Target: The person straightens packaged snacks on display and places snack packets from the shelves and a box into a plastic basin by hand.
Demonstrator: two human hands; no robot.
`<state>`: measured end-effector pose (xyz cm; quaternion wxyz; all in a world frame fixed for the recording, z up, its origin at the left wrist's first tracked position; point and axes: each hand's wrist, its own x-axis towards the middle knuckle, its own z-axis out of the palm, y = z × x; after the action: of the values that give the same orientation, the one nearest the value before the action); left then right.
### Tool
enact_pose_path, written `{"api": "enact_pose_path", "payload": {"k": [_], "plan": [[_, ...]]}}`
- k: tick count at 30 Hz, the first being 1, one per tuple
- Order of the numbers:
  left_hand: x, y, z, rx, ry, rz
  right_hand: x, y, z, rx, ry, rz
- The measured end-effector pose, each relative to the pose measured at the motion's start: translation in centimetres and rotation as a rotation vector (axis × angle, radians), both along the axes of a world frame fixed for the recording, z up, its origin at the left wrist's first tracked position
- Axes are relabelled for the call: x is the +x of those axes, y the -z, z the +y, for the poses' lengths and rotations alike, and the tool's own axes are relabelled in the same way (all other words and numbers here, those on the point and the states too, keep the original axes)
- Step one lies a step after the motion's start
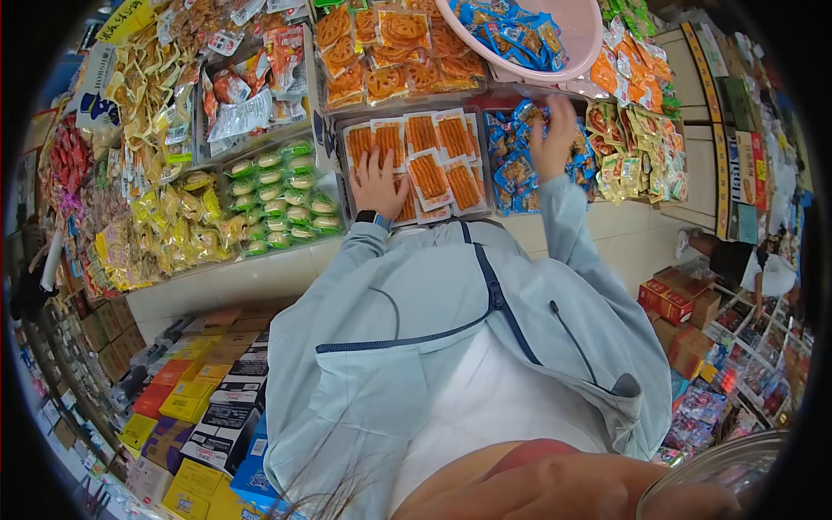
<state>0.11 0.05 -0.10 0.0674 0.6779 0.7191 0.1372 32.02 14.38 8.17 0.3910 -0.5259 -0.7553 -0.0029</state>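
Note:
My left hand (pixel 380 186), a dark watch at its wrist, lies with spread fingers on the flat packs of orange sticks (pixel 431 176) in a clear tray. My right hand (pixel 555 137) is over the bin of small blue snack packets (pixel 517 172), its fingers raised and apart, with nothing visible in them. A pink basin (pixel 582 54) holding more blue packets (pixel 511 35) stands just beyond that bin. Behind the stick packs are packs of orange lotus-root slices (pixel 404 30).
Green-and-white packs (pixel 286 195) and yellow packets (pixel 186 217) lie left; beige packets (pixel 637 156) lie right. Stacked cartons (pixel 195 394) stand lower left, red boxes (pixel 666 302) lower right. Another person (pixel 737 258) is at the far right.

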Motion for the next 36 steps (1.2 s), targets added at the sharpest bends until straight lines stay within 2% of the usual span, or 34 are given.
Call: {"api": "enact_pose_path", "payload": {"k": [1,3,6,8,10,13,17,21,23,25,28,31,34,36], "plan": [[0.0,0.1,0.0,-0.001,0.003,-0.003,0.4,1.7,-2.4,-0.128,-0.036,-0.054],[0.1,0.3,-0.1,-0.004,0.005,-0.011,-1.0,3.4,-7.8,-0.33,0.158,-0.324],[0.2,0.4,-0.1,0.01,0.001,-0.019,0.0,7.0,-11.1,-0.573,0.191,-0.376],[0.1,0.4,0.0,0.034,0.01,-0.024,1.4,7.8,-11.0,-0.565,0.125,-0.394],[0.1,0.2,0.0,0.028,0.004,-0.014,1.3,6.3,-10.5,-0.621,0.11,-0.421],[0.2,0.4,0.1,0.028,0.004,-0.01,1.2,6.6,-10.1,-0.613,0.109,-0.348],[0.2,0.3,-0.1,0.027,-0.003,-0.006,1.5,6.6,-8.6,-0.42,0.091,-0.021],[0.2,0.1,0.0,0.018,-0.002,-0.007,1.3,-0.1,-2.2,-0.015,0.137,0.194],[0.2,0.0,0.0,0.012,0.001,-0.014,0.7,-3.6,2.2,0.044,0.136,0.367],[0.2,0.0,0.0,0.002,0.003,-0.015,-0.4,-6.3,6.5,0.085,0.028,0.495],[0.2,-0.1,-0.1,-0.019,0.002,-0.017,0.1,-5.2,12.4,-0.178,0.295,-0.373],[0.3,-0.5,0.3,-0.031,0.001,-0.025,-0.1,-4.9,13.8,-0.256,0.371,-0.406],[0.3,-0.2,-0.2,-0.041,0.002,-0.023,0.2,-5.6,12.9,0.05,0.44,-0.334],[0.2,-0.1,0.0,-0.044,-0.001,-0.025,2.6,-6.7,11.6,0.172,0.352,-0.137]]}}
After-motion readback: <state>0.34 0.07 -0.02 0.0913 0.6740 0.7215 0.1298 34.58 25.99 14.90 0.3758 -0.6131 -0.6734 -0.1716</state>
